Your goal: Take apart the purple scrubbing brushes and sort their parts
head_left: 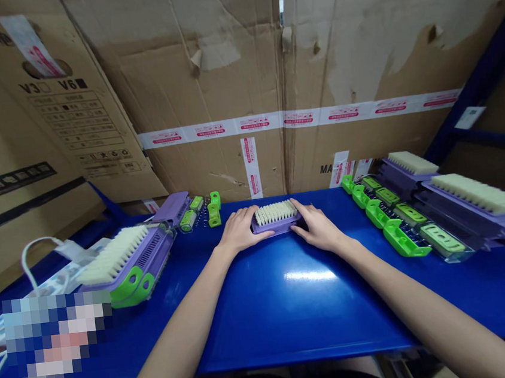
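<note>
A purple brush block with cream bristles (275,212) rests on the blue table in front of me, bristles facing up. My left hand (241,229) grips its left end, thumb along the near side. Around the right end closes my right hand (317,224), its thumb also on the near edge. The underside of the block is hidden. To the left lies a similar purple brush with a green end (123,266). On the right stand more purple brush blocks (479,198), beside a row of green end pieces (382,217) and clear-cased green parts (411,213).
Cardboard sheets (223,84) with white tape wall off the back. At the back left are a purple piece (171,208) and small green parts (213,208). A white power strip (59,281) with cables lies at the left edge. Blue shelf posts (470,76) rise on the right.
</note>
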The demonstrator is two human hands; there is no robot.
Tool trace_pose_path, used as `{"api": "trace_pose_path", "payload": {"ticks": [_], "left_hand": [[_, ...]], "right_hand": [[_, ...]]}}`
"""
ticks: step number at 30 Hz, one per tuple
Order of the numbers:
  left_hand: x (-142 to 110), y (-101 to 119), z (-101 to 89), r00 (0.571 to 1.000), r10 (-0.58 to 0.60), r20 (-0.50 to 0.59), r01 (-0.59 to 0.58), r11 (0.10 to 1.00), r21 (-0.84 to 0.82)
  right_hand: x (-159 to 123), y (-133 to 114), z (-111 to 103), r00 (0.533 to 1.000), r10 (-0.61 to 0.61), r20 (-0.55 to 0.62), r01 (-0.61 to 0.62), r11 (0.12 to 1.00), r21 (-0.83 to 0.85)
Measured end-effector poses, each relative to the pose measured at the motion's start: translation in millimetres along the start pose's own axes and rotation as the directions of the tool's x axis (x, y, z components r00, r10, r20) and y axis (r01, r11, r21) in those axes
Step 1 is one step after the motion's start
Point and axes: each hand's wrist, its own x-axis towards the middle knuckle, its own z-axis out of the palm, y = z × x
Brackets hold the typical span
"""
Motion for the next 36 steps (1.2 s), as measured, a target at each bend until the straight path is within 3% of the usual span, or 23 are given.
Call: {"api": "trace_pose_path", "payload": {"ticks": [9,13,17,21,23,25,27,31,36], "left_hand": [[1,1,-0.1,0.973,-0.230,-0.016,0.230,0.973,0.029],[1,5,-4.0,0.945,-0.321,-0.056,0.324,0.945,0.042],[9,12,-14.5,0.903,-0.429,-0.010,0.430,0.902,0.035],[27,19,-19.0,0.915,-0.402,0.008,0.401,0.913,0.077],[37,23,-17.3,0.926,-0.367,0.086,0.360,0.929,0.086],[47,26,-16.4,0.916,-0.363,0.174,0.355,0.932,0.072],[56,24,-20.4,0.902,-0.392,0.183,0.387,0.920,0.062],[71,1,-51.7,0.856,-0.515,0.036,0.513,0.856,0.059],[70,-50,-111.3,0.703,-0.711,-0.006,0.703,0.693,0.158]], "right_hand": [[-1,-2,0,1.000,0.009,0.004,-0.009,1.000,-0.015],[-1,-4,-1,1.000,0.016,0.012,-0.016,1.000,-0.014],[-1,-4,-2,0.999,0.038,0.023,-0.037,0.999,-0.023],[-1,-5,-1,0.999,0.037,0.028,-0.036,0.999,-0.033],[-1,-5,-1,0.999,0.035,0.027,-0.034,0.999,-0.036],[-2,-5,0,0.999,0.032,0.019,-0.032,0.999,-0.031],[-2,-5,-1,0.999,0.031,0.009,-0.031,0.999,-0.019],[-2,-6,-2,0.999,0.039,0.009,-0.039,0.999,-0.008],[-2,-4,-1,1.000,0.030,0.006,-0.030,0.999,-0.015]]}}
